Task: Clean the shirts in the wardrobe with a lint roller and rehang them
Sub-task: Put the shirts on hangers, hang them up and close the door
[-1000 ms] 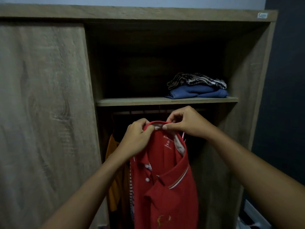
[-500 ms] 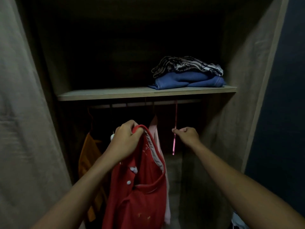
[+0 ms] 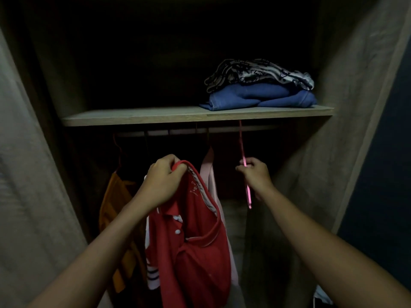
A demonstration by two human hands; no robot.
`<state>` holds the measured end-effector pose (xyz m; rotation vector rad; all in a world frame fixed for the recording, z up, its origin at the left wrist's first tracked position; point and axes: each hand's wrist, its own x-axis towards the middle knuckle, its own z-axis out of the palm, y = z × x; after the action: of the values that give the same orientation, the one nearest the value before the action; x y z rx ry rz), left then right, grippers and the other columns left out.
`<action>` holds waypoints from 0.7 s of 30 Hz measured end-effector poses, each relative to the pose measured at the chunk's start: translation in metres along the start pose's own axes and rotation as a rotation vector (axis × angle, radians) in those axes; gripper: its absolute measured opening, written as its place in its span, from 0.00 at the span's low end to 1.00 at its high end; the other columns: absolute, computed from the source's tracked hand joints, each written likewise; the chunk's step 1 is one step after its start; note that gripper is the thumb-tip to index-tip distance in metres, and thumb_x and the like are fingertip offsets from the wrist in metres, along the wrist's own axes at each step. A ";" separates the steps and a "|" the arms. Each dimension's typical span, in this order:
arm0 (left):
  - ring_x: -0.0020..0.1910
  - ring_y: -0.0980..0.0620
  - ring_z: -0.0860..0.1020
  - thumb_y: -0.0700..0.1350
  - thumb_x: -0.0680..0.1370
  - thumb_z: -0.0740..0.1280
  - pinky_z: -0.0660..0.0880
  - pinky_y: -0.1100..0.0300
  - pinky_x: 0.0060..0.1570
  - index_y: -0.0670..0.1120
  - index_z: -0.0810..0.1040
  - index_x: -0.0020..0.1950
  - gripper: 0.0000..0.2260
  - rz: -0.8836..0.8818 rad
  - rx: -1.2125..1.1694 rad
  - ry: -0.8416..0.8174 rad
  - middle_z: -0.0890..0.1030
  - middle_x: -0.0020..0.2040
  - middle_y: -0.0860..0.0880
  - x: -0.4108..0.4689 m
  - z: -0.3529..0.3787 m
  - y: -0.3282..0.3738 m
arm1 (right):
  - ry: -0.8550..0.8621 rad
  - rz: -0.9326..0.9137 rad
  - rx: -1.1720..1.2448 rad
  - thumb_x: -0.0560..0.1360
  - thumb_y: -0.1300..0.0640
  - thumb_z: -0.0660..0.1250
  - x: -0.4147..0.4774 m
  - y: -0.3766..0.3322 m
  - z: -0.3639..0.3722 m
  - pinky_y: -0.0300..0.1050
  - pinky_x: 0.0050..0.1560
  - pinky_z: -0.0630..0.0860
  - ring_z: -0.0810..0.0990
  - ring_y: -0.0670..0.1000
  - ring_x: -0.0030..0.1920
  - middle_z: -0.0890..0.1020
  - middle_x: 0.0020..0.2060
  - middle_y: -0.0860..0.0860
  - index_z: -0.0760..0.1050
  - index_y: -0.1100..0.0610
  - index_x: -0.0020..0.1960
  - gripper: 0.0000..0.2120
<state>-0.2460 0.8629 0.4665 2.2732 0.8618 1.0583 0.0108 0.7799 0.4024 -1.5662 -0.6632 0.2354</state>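
Two hands up – left hand clenches red shirt collar | right hand pinches pink hanger on rail.

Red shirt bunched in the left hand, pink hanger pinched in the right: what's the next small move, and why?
Probably lift the pink hanger off the rail with the right hand. It hangs there bare, while the left hand grips the red shirt by its collar, off any hanger. No lint roller is in view.
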 end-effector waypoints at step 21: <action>0.40 0.46 0.79 0.48 0.78 0.64 0.74 0.52 0.43 0.42 0.77 0.40 0.11 0.105 -0.159 -0.020 0.81 0.37 0.46 -0.072 0.000 0.087 | 0.050 -0.196 0.059 0.70 0.63 0.76 -0.262 0.006 -0.146 0.40 0.42 0.79 0.82 0.46 0.37 0.81 0.34 0.48 0.77 0.56 0.44 0.09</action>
<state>-0.2528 0.7519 0.4877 2.2112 0.6330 1.1062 -0.1225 0.5163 0.3519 -1.4353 -0.7583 0.0689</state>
